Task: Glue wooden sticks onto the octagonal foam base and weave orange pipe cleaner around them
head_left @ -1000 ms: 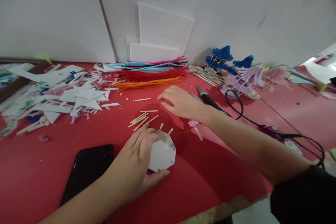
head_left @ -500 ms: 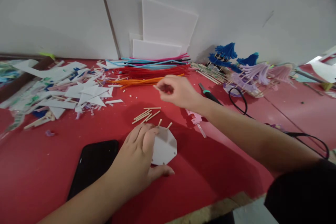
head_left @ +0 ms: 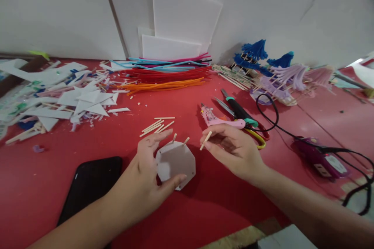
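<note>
My left hand (head_left: 146, 179) grips a white octagonal foam piece (head_left: 177, 161) between thumb and fingers, just above the red table (head_left: 222, 198). Two short wooden sticks (head_left: 179, 139) poke out of the piece's far edge. My right hand (head_left: 233, 149) is closed in a pinch on another short wooden stick (head_left: 206, 140), held just right of the foam piece. A small pile of loose wooden sticks (head_left: 157, 125) lies on the table beyond my left hand.
A black phone (head_left: 90, 184) lies at the near left. White foam scraps (head_left: 70, 101) cover the far left. Coloured pipe cleaners (head_left: 169, 76) and white boards (head_left: 181, 19) line the wall. A pink glue gun (head_left: 222, 121), a black tool (head_left: 238, 111), scissors and cables lie to the right.
My right hand picked a stick from the table near the pipe cleaners and drew back beside the foam piece. My left hand lifted and tilted the foam piece.
</note>
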Demonstrator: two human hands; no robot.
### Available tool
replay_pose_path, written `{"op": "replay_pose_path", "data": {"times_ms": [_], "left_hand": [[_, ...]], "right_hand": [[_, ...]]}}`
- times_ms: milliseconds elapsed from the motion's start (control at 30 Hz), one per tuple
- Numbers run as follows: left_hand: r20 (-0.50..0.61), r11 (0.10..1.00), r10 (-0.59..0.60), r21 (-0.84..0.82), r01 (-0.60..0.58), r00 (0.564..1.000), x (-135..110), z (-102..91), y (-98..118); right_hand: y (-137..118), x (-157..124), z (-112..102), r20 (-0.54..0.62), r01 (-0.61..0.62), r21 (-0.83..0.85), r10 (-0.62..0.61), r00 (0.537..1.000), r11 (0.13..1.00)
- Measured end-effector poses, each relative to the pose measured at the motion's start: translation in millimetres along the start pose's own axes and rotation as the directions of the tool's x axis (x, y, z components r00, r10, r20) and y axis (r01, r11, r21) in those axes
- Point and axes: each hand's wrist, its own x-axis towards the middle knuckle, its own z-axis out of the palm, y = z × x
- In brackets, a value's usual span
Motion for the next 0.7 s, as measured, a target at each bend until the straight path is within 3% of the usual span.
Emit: {"op": "replay_pose_path", "data": {"times_ms": [133, 300, 400, 533, 600, 700], "left_hand": [[-0.013, 0.999, 0.034, 0.027, -0.034, 0.999, 2.3, -0.1, -3.1], [0.036, 0.988, -0.027, -0.154, 0.032, 0.999, 5.6, -0.4, -1.8], [0.06, 0.97, -0.092, -0.22, 0.103, 0.994, 6.2, -0.6, -1.7], [0.111, 0.958, -0.144, -0.234, 0.167, 0.983, 7.4, -1.5, -2.0], [0.133, 0.96, -0.156, -0.211, 0.182, 0.979, 8.7, -2.3, -1.5], [0.136, 0.977, -0.167, -0.114, 0.183, 0.977, 10.6, -3.6, 0.3]], "right_hand": [[0.5, -2.3, -2.1, 0.038, 0.025, -0.012, -0.025, 0.999, 1.0], [1.2, -4.7, -6.2, 0.002, 0.097, 0.089, -0.098, 0.995, 0.991], [-1.2, -3.0, -7.0, 0.016, -0.011, 0.198, 0.008, 1.0, 0.98], [-3.1, -1.0, -5.8, 0.085, -0.197, 0.432, 0.178, 0.98, 0.88], [-3.0, -1.6, -4.3, 0.064, -0.211, 0.469, 0.205, 0.977, 0.858], [-2.3, -3.0, -1.7, -0.003, -0.15, 0.354, 0.161, 0.987, 0.923]]}}
